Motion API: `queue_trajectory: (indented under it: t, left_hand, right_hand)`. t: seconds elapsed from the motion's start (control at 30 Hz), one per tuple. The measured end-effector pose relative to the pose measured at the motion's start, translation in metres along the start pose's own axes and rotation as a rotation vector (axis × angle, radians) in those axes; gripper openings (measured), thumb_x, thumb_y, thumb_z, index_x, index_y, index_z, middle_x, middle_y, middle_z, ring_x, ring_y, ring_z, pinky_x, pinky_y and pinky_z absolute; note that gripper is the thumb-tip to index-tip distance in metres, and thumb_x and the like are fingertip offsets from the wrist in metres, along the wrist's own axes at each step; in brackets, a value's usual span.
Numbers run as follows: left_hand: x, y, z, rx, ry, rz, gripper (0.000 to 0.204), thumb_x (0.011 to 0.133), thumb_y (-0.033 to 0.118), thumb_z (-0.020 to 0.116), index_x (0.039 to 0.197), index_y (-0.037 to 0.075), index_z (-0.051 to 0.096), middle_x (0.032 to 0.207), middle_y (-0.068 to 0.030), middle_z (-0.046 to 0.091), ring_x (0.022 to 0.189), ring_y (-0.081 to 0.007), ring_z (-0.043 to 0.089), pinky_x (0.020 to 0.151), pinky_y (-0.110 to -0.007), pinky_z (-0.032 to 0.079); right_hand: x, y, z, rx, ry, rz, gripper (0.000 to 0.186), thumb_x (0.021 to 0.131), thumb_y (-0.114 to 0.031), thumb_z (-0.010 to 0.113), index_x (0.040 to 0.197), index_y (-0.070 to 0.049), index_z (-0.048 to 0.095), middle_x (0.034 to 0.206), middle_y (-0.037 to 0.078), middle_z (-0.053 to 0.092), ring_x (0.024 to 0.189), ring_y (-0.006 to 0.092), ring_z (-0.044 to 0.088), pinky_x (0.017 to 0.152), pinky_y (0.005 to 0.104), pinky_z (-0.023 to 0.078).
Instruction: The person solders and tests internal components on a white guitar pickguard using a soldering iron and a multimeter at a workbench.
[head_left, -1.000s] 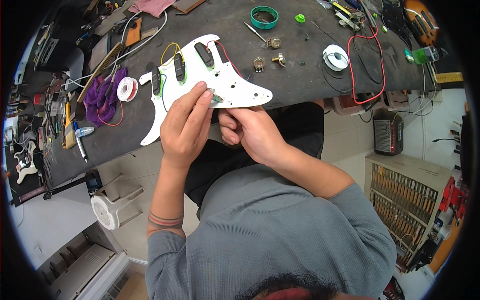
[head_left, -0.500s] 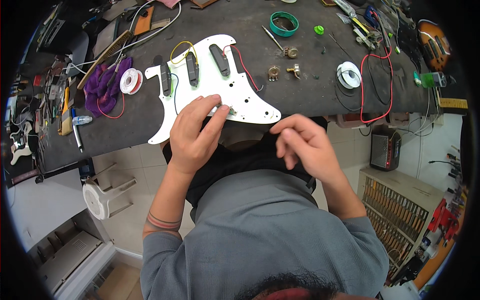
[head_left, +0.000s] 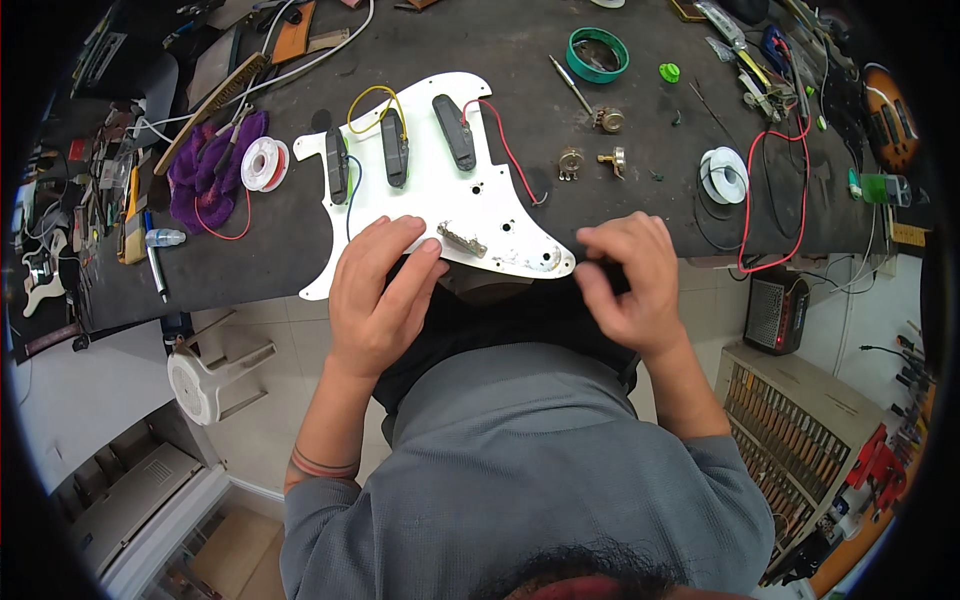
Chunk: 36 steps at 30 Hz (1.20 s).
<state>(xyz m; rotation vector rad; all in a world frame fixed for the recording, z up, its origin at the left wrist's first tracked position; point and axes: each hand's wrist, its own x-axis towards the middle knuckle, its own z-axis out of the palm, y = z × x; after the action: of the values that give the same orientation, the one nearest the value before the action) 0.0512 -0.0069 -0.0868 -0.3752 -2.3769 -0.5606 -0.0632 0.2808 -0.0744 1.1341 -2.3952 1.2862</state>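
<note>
A white pickguard (head_left: 420,190) lies by the bench's front edge with three black pickups (head_left: 394,150) and yellow, blue and red wires. A metallic part (head_left: 462,241), apparently a switch, is mounted near its lower middle. My left hand (head_left: 375,290) has its fingertips at the pickguard's lower edge beside that part, fingers apart and not gripping. My right hand (head_left: 635,285) is just beside the right corner, fingers curled loosely, thumb apart, holding nothing. Loose potentiometers (head_left: 612,118) sit to the upper right.
On the dark bench (head_left: 500,50) are a green ring-shaped container (head_left: 597,55), wire spools (head_left: 264,163), a purple cloth (head_left: 185,190), cables and scattered tools. A white stool (head_left: 200,380) stands below at left. A small amplifier (head_left: 775,310) and parts cabinet (head_left: 790,430) are at right.
My right hand has come out from under the pickguard and moved rightward to its corner. My left fingertips have drawn back from the metallic part. The view has shifted slightly.
</note>
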Motion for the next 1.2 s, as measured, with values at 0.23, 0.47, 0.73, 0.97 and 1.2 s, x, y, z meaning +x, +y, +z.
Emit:
queue_trajectory:
  t: [0.23,0.47,0.73,0.97,1.2]
  left_hand:
    - [0.005,-0.002,0.007,-0.004,0.008,-0.034,0.056,0.081,0.001,0.088,0.132,0.010,0.068,0.129,-0.0126,0.071,0.111,-0.0316,0.072,0.098,-0.050,0.059]
    - [0.014,-0.001,0.002,-0.015,-0.066,-0.047,0.048,0.081,-0.005,0.084,0.126,0.005,0.071,0.122,-0.0146,0.074,0.111,-0.0350,0.073,0.100,-0.051,0.058]
    - [0.010,0.000,0.004,-0.051,-0.050,-0.081,0.046,0.082,-0.008,0.081,0.125,0.004,0.069,0.120,-0.0135,0.075,0.114,-0.0351,0.073,0.103,-0.051,0.056]
    - [0.010,0.002,0.009,-0.049,-0.007,-0.124,0.043,0.082,-0.008,0.081,0.120,0.004,0.068,0.119,-0.0131,0.075,0.115,-0.0347,0.073,0.103,-0.051,0.057]
    - [0.010,0.007,0.002,0.003,-0.027,-0.109,0.031,0.081,-0.009,0.081,0.108,0.000,0.070,0.110,-0.0134,0.076,0.107,-0.0362,0.075,0.102,-0.052,0.058]
  right_hand:
    - [0.009,-0.005,0.015,-0.068,-0.130,-0.072,0.051,0.078,-0.025,0.092,0.124,-0.015,0.070,0.105,0.003,0.069,0.089,0.0244,0.061,0.081,0.0403,0.043]
    - [0.014,-0.010,0.013,-0.148,-0.159,-0.046,0.037,0.078,-0.023,0.091,0.110,-0.014,0.074,0.108,0.003,0.067,0.093,0.0248,0.061,0.081,0.0406,0.043]
    - [0.012,-0.004,0.014,-0.112,-0.115,-0.041,0.040,0.077,-0.025,0.091,0.111,-0.012,0.074,0.110,0.004,0.068,0.096,0.0267,0.062,0.082,0.0403,0.045]
    - [0.011,0.000,0.020,-0.062,-0.070,-0.057,0.048,0.075,-0.027,0.093,0.115,-0.011,0.072,0.111,0.005,0.070,0.097,0.0269,0.064,0.083,0.0406,0.046]
    - [0.017,-0.012,0.013,-0.062,-0.111,-0.078,0.032,0.080,-0.010,0.087,0.109,-0.009,0.071,0.109,0.007,0.069,0.094,0.0279,0.065,0.083,0.0402,0.048]
